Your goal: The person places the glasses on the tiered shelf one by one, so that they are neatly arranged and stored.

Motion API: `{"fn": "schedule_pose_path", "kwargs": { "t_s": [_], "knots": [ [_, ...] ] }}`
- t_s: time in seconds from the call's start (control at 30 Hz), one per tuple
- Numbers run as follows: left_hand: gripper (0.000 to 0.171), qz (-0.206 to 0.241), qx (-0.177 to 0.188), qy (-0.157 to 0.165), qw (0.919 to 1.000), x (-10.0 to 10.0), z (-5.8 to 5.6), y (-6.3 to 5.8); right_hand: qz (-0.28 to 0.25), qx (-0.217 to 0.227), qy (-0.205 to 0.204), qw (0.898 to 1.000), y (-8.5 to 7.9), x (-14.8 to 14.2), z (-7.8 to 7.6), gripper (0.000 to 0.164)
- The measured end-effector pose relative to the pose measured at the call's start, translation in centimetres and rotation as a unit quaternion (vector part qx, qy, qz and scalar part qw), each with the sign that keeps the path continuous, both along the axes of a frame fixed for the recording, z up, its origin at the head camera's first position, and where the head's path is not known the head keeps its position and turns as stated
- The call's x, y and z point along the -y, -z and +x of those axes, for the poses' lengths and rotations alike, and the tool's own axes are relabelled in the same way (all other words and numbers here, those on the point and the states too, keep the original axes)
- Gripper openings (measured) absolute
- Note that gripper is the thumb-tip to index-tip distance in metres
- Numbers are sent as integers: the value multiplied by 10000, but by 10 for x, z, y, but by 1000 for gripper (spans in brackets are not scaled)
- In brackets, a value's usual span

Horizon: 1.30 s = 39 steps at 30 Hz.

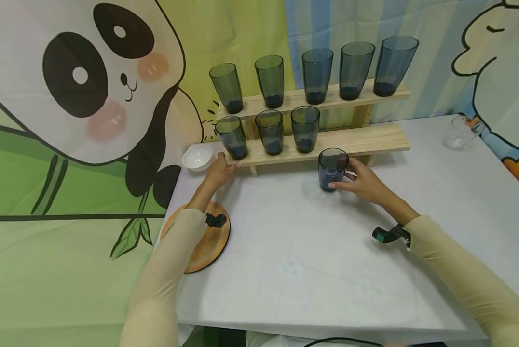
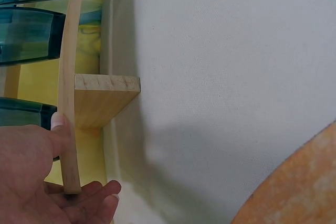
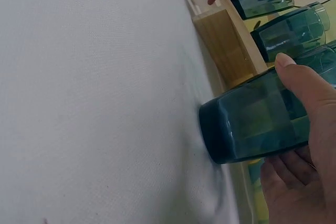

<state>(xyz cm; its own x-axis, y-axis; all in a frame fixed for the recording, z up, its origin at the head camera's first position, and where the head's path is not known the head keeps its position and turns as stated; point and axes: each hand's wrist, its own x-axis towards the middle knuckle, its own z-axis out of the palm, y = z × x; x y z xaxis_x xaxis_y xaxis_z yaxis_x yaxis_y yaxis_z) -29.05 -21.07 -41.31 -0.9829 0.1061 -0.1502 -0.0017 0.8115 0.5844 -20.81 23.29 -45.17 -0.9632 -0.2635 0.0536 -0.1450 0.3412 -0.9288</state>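
My right hand (image 1: 363,182) holds a dark blue-grey glass tumbler (image 1: 332,168) in front of the two-tier wooden shelf (image 1: 359,140). In the right wrist view the thumb lies along one side of the tumbler (image 3: 252,119) and the fingers are on the other. At the shelf's left end, my left hand (image 1: 218,173) grips the lower board (image 2: 69,77), thumb on its upper face and fingers beneath. Three similar tumblers (image 1: 270,132) stand on the lower board, the leftmost close to my left hand. Several more tumblers (image 1: 317,74) line the upper board.
A small white bowl (image 1: 198,157) sits left of the shelf. The round wooden plate (image 1: 213,236) lies partly under my left forearm at the table's left edge. A clear glass object (image 1: 458,134) is at the back right of the white table (image 1: 311,270). Printed curtains hang behind.
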Motion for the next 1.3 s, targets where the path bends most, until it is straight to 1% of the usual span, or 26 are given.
{"fn": "schedule_pose_path", "kwargs": {
  "t_s": [0.17,0.33,0.43,0.67,0.9,1.1,1.2,1.3],
  "knots": [
    [89,4,-37,2,10000,0,1,0,-72,-220,-16,9997,5,5,-4,74],
    [91,-5,-2,18,10000,-1,1,-1,0,-453,141,9989,9,8,-4,68],
    [91,-34,27,7,10000,-1,1,-1,9,-521,188,9985,11,8,-3,67],
    [89,2,-5,21,10000,-2,1,0,15,-467,252,9986,10,8,-2,64],
    [90,28,9,21,10000,-1,1,-2,146,-564,108,9982,8,7,-2,66],
    [89,65,-43,53,10000,0,0,-5,213,-467,28,9987,4,7,1,71],
    [89,66,-3,42,10000,0,0,-5,307,-382,-29,9988,2,5,4,74],
    [89,42,27,25,10000,0,2,-5,414,-423,-95,9982,-1,2,6,76]
  ]
}}
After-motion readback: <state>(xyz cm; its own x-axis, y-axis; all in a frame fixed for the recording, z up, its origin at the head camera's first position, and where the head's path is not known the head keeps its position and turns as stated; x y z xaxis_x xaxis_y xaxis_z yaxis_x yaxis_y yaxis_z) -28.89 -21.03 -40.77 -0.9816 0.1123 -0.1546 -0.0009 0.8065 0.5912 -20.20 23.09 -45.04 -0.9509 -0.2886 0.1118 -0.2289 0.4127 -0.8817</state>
